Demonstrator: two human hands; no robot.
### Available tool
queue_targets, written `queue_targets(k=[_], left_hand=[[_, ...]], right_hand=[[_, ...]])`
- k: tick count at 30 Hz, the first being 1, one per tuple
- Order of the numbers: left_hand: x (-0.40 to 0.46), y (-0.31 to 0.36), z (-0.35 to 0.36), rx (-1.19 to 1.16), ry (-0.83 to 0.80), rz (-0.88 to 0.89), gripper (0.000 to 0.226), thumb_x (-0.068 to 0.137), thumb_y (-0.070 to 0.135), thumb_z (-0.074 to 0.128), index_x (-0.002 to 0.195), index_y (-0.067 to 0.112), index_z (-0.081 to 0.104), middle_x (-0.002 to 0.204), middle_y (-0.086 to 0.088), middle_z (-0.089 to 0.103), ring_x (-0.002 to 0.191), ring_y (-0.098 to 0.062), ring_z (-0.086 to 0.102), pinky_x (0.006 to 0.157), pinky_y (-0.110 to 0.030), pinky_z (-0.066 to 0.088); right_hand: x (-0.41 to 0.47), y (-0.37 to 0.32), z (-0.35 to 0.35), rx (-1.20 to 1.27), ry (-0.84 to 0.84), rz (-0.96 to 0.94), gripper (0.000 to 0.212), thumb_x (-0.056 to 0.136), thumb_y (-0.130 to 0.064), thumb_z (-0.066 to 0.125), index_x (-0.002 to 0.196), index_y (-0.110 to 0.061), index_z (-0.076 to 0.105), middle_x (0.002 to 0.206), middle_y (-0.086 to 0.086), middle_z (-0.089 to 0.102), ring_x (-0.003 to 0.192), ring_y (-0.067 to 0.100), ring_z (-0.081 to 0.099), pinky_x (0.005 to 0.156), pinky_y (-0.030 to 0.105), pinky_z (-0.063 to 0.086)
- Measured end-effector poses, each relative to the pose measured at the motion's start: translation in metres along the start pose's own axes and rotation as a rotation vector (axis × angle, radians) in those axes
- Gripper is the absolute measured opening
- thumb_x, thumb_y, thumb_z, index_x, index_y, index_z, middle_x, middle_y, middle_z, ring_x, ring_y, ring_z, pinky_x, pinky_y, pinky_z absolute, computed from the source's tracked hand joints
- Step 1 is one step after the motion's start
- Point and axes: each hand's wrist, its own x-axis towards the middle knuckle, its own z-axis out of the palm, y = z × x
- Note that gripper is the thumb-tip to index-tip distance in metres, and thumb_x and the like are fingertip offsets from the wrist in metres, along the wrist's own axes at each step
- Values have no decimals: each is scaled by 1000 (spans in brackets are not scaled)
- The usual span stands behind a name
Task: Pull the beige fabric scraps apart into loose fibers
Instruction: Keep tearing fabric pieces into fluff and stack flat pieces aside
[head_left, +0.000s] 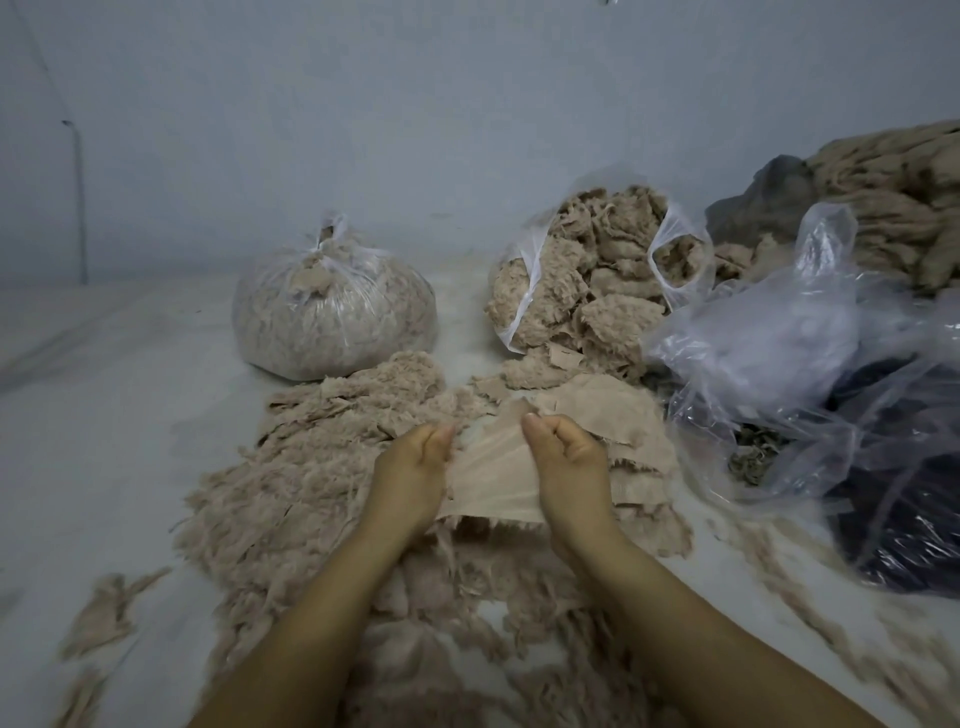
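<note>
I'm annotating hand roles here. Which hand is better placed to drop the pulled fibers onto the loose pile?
Left. The left hand gripping the stretched beige fabric scrap borders the fluffy beige fiber pile; the right hand sits beside uncut scraps.

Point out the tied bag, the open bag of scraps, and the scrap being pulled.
tied bag (332, 317): head view, bulging front.
open bag of scraps (524, 270): head view, left plastic handle.
beige scrap (491, 467): head view, stretched middle.

Frame's right edge cuts off the dark bundle (904, 519) inside crumpled plastic (769, 332).
</note>
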Motion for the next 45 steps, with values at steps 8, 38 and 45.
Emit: queue_targets(k=[8, 38, 45], left_hand=[[-3, 19, 0, -433, -185, -233, 55, 75, 69, 39, 92, 21, 61, 78, -1, 66, 62, -9, 60, 54, -20, 50], [-3, -30, 11, 348, -582, 309, 38, 93, 9, 49, 130, 18, 55, 129, -3, 58, 117, -18, 52, 92, -18, 34], [-10, -51, 14, 340, -768, 187, 45, 101, 20, 37, 145, 30, 35, 148, 0, 40, 130, -17, 41, 101, -21, 33]], right_hand=[[15, -16, -12, -32, -39, 89, 35, 95, -26, 57, 64, -12, 49, 53, 6, 41, 48, 16, 35, 43, 24, 27], [-4, 28, -3, -1316, -492, 145, 48, 85, -58, 55, 103, -13, 59, 103, 5, 59, 94, 23, 59, 69, 31, 43], [-13, 28, -4, -520, -342, 170, 22, 94, -19, 58, 76, -13, 47, 65, -3, 44, 60, 8, 39, 49, 17, 32]])
